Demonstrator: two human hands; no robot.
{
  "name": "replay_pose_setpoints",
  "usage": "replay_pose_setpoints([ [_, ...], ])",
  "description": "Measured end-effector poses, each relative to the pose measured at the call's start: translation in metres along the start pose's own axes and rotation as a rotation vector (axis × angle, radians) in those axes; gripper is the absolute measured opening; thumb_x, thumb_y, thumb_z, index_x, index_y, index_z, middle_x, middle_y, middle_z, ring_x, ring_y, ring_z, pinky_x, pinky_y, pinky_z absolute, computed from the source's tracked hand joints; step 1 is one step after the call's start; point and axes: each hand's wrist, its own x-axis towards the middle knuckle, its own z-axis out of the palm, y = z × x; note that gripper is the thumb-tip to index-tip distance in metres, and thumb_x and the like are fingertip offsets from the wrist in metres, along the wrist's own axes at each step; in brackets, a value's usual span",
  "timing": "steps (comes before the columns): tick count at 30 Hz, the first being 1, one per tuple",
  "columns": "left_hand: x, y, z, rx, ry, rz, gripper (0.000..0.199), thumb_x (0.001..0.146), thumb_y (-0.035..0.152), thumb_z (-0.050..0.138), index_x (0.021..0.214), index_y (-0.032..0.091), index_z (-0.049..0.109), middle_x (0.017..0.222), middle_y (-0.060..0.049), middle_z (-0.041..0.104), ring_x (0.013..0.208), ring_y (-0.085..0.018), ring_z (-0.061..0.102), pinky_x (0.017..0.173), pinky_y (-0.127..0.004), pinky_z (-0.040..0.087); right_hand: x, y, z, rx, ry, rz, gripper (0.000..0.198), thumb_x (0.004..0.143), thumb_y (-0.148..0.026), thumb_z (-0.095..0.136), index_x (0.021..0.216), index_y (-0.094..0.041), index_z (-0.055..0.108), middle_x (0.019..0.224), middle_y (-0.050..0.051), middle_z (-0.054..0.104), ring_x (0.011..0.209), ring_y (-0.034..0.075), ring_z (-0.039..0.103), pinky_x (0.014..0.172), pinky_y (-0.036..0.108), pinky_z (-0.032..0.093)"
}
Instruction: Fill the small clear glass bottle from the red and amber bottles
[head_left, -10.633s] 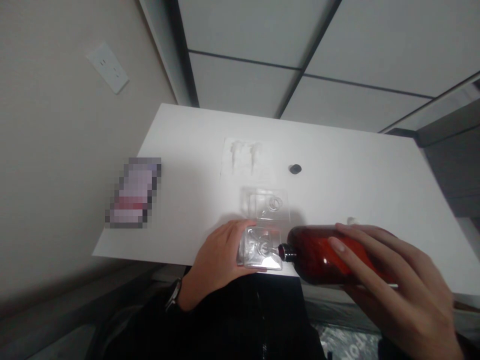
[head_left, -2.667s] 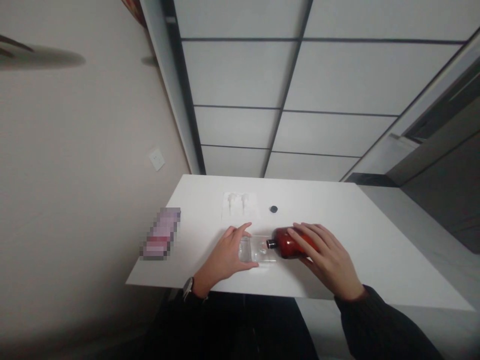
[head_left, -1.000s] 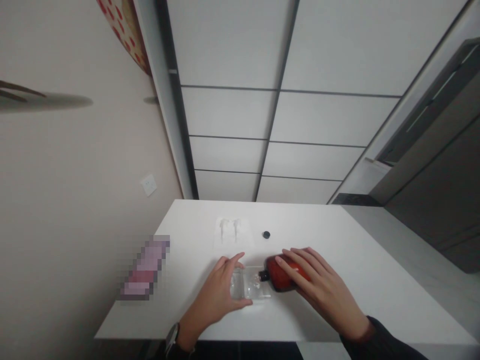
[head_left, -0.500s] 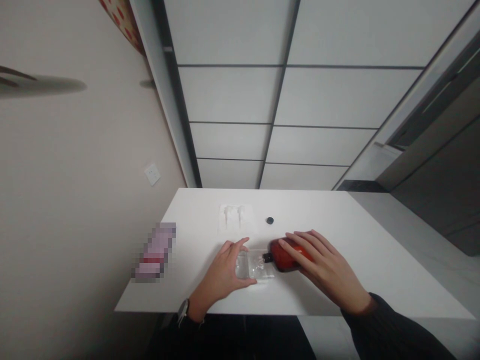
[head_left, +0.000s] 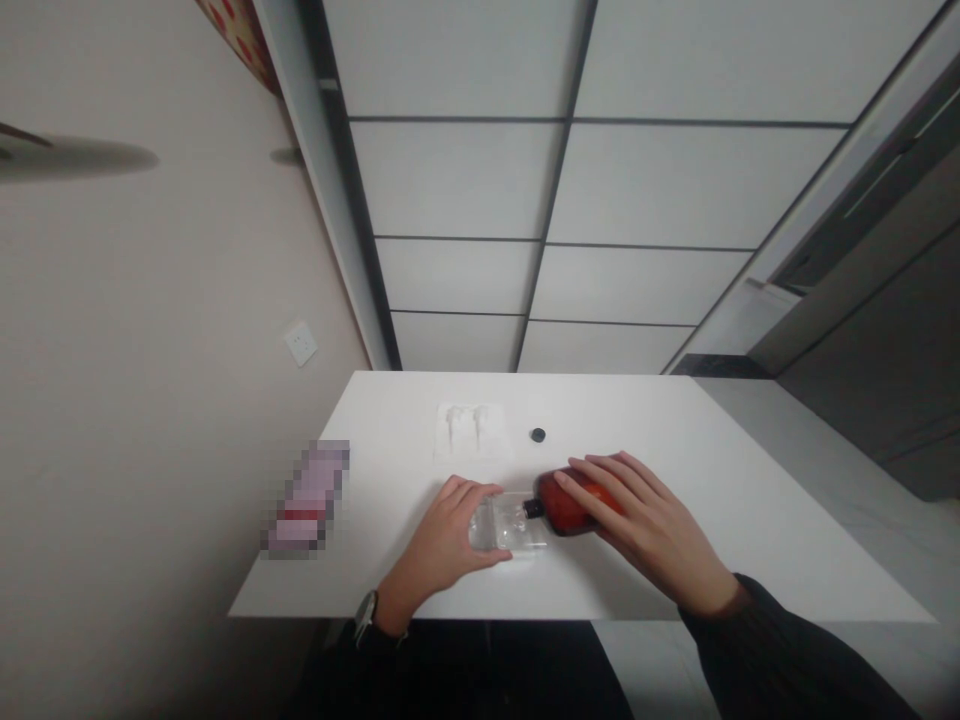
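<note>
My left hand (head_left: 448,533) curves round the left end of a clear plastic container (head_left: 517,535), thumb on the near side and fingers on the far side. My right hand (head_left: 639,520) holds a red-brown bottle (head_left: 564,504) from above, with the bottle tipped over on its side. Its black neck (head_left: 533,508) points left over the container's right part. Whether liquid is running out is too small to tell. Beyond the bottle, a small black cap (head_left: 538,435) lies on the table.
Two white pump heads or nozzles (head_left: 466,424) lie on a pale sheet at the back of the white table (head_left: 750,520). A blurred pink-purple item (head_left: 307,500) sits at the left edge. The wall (head_left: 187,400) adjoins the left side.
My left forefinger, raised before, has come down toward the container's far side. The bottle stays tipped in my right hand. The whole view has shifted slightly.
</note>
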Motion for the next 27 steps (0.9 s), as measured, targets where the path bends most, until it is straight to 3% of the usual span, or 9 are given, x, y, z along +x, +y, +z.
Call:
replay_pose_setpoints([
  [9,0.0,-0.001,0.001,0.016,-0.007,0.006,0.067,0.074,0.025,0.095,0.133,0.022,0.063,0.129,-0.008,0.071,0.12,-0.033,0.059,0.106,-0.049,0.049,0.001,0.001,-0.001,-0.01,0.003,-0.007,0.056,0.098,-0.004,0.054,0.152,-0.017,0.053,0.14,0.016,0.068,0.127,0.032,0.064,0.108,0.055,0.055],
  [16,-0.001,-0.003,0.004,-0.045,0.028,-0.045,0.085,0.07,0.021,0.096,0.143,0.025,0.052,0.131,-0.009,0.068,0.123,-0.033,0.06,0.109,-0.052,0.05,0.002,0.001,-0.002,-0.005,0.01,-0.015,0.056,0.097,-0.003,0.054,0.151,-0.016,0.054,0.141,0.016,0.068,0.126,0.033,0.064,0.108,0.056,0.054],
  [21,-0.005,-0.009,0.012,-0.101,0.108,-0.095,0.085,0.063,0.015,0.098,0.131,0.022,0.047,0.135,-0.012,0.062,0.128,-0.034,0.062,0.114,-0.054,0.047,0.002,0.001,-0.002,-0.012,0.003,-0.014,0.056,0.098,-0.003,0.054,0.152,-0.016,0.054,0.141,0.016,0.068,0.126,0.032,0.063,0.109,0.055,0.054],
  [27,-0.007,-0.012,0.016,-0.143,0.117,-0.128,0.078,0.063,0.014,0.098,0.123,0.02,0.048,0.126,-0.011,0.062,0.118,-0.032,0.065,0.104,-0.05,0.054,0.003,0.001,-0.003,-0.006,-0.001,-0.009,0.056,0.098,-0.002,0.053,0.152,-0.016,0.053,0.142,0.015,0.067,0.127,0.032,0.062,0.11,0.054,0.052],
])
